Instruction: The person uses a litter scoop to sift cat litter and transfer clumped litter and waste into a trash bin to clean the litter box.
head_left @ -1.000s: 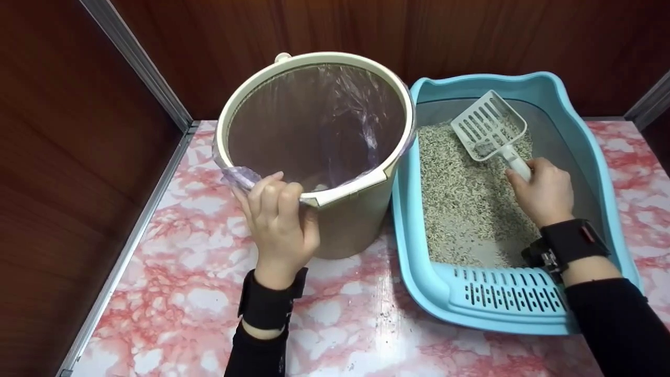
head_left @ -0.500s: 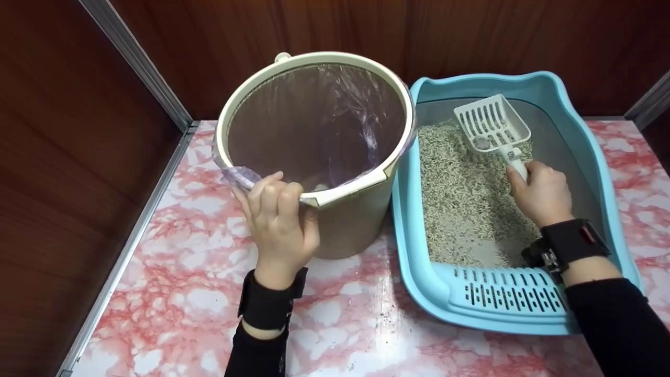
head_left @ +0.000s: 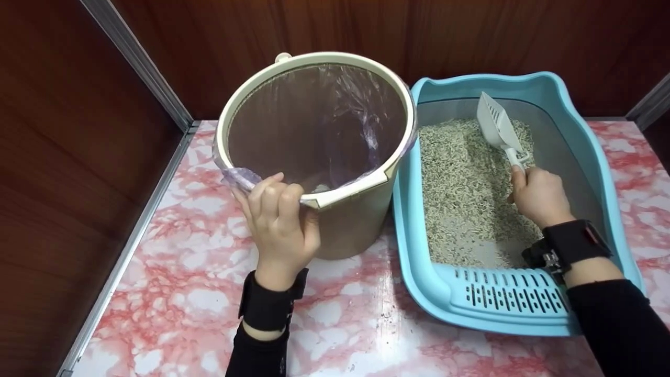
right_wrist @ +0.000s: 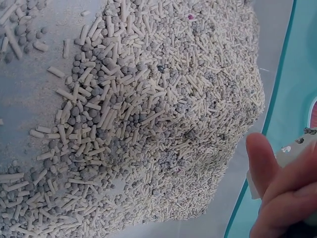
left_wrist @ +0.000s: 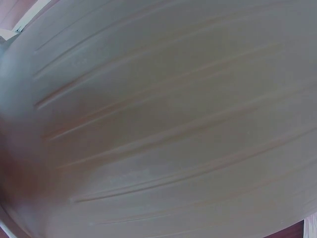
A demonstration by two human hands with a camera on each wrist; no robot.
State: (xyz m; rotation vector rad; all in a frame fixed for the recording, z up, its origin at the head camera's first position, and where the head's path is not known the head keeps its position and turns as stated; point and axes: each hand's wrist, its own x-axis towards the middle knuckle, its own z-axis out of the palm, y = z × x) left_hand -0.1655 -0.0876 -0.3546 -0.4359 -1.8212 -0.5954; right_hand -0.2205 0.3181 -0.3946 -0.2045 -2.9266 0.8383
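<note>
One pale scoop is leaning over on its edge above the litter, toward the far end of the blue litter box on the right. The right hand is gripping the handle, fingers curling round it. Whether the bowl is touching the litter I cannot tell, nor whether anything is lying inside, since it is facing partly away from me. On the left, the tall bin is standing just beside the box, with a thin see-through bag lining it. The left hand is holding the near left side of the rim, fingers hooking over the edge, and a crumpled purplish fold of the bag is showing just left of them.

My guess is that the sifting step is going on, with the left hand steadying bin and bag in readiness. The next move seems to be calling for a level scoop: working it through the litter, letting loose bits drop through the slots, then carrying any clump left, over the side of the box, to the bin. With the bowl tilting like this, anything in it is probably risking a slide back.
</note>
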